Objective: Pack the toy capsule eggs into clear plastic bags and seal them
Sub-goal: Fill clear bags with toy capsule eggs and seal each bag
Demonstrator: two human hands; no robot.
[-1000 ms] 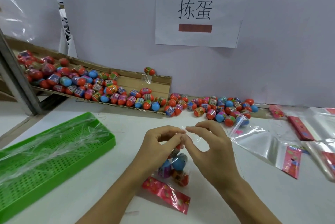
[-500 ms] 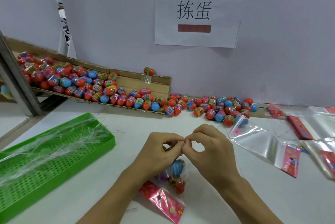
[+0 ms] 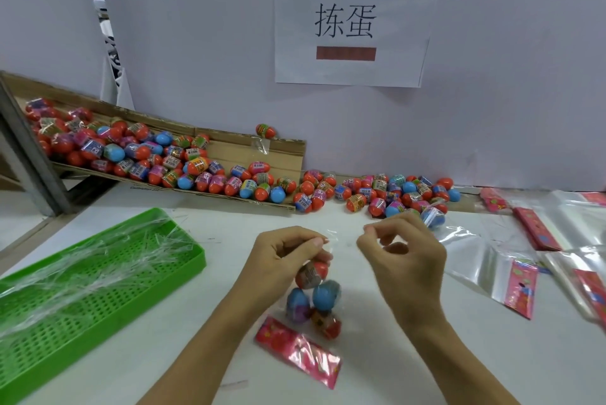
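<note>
Your two hands, fingertips together over the bag half a second ago, have drawn apart along its top edge. Your left hand (image 3: 282, 260) pinches the left end of the clear plastic bag (image 3: 323, 303) between thumb and forefinger, other fingers curled above the eggs. Your right hand (image 3: 401, 252) is curled with thumb and forefinger pinched at the right end of that edge; the film there is too faint to confirm contact. The bag hangs from the left grip over the white worktop (image 3: 459, 355), holding four capsule eggs (image 3: 311, 273): one red on top, two blue, one red lowest. Its pink header card (image 3: 296, 350) lies on the worktop. Loose eggs (image 3: 387, 194) sit along the back wall and on the cardboard ramp (image 3: 229, 152). Green tray (image 3: 98, 290) left; empty bags (image 3: 485, 260) right.
</note>
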